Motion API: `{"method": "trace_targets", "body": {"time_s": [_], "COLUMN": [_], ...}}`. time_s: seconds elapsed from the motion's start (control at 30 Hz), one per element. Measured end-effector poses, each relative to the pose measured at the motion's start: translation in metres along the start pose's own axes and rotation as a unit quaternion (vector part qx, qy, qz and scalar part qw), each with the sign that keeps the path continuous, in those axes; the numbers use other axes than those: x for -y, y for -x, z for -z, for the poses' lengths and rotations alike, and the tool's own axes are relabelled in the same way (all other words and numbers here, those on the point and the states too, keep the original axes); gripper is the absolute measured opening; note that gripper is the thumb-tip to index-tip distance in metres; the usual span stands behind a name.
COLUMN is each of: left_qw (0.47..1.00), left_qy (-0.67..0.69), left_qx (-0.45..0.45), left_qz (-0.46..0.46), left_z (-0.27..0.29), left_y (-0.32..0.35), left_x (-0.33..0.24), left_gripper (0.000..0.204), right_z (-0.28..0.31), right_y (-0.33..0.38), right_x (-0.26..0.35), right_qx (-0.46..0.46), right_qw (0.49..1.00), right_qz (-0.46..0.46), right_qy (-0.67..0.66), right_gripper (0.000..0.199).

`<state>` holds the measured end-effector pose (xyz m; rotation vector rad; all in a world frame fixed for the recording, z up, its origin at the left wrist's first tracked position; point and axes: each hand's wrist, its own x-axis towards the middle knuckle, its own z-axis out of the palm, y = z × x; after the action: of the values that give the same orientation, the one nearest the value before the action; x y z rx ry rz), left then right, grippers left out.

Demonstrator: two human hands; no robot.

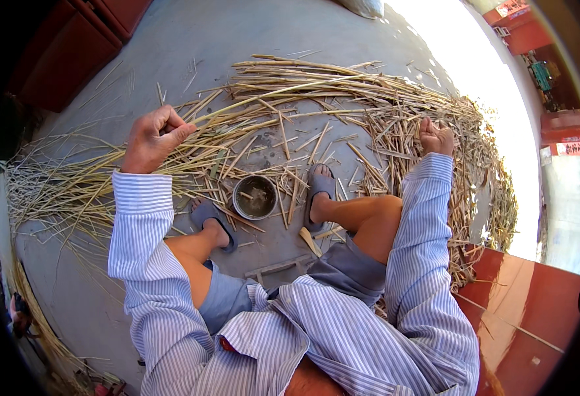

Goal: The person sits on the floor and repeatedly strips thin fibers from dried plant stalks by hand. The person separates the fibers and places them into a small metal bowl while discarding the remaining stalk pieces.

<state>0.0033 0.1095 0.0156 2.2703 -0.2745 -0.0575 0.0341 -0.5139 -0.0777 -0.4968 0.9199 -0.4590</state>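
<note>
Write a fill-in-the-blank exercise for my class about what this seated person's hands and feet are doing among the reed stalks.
1. The left hand is closed around a long, pale ____.
2. The right hand reaches into the heap of stalks on the person's ____ side.
3. A small round ____ stands on the ground between the two feet.
4. Both feet wear grey ____.

Missing words: stalk; right; bowl; sandals

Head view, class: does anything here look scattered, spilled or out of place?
Yes. Dry cane strips lie strewn loosely over the concrete floor, some crossing the small round bowl between the feet. The left hand grips one long strip; the right hand rests in the pile.
</note>
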Motion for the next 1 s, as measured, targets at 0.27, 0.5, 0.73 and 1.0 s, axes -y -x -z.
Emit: {"method": "trace_targets", "body": {"time_s": [0.27,0.5,0.73,1.0], "left_qw": [0.997,0.986,0.946,0.841], "left_qy": [-0.026,-0.158,-0.291,-0.373], "left_qx": [0.024,-0.003,-0.130,-0.359], "left_qz": [-0.070,-0.047,-0.060,-0.157], "left_z": [-0.018,-0.010,0.034,0.100], "left_y": [-0.010,0.011,0.022,0.046], "left_x": [-0.006,0.025,0.051,0.027], "left_gripper": [0.025,0.016,0.009,0.011], "right_z": [-0.061,-0.044,0.036,0.041], "right_y": [0.106,-0.022,-0.139,-0.105], "right_x": [-0.121,-0.092,-0.021,-0.059], "right_qx": [0.447,0.359,0.208,0.129], "right_qw": [0.851,0.900,0.930,0.900], "right_qz": [-0.101,-0.026,-0.071,-0.153], "right_qy": [0.256,0.247,0.295,0.387], "right_gripper": [0.041,0.027,0.013,0.011]}}
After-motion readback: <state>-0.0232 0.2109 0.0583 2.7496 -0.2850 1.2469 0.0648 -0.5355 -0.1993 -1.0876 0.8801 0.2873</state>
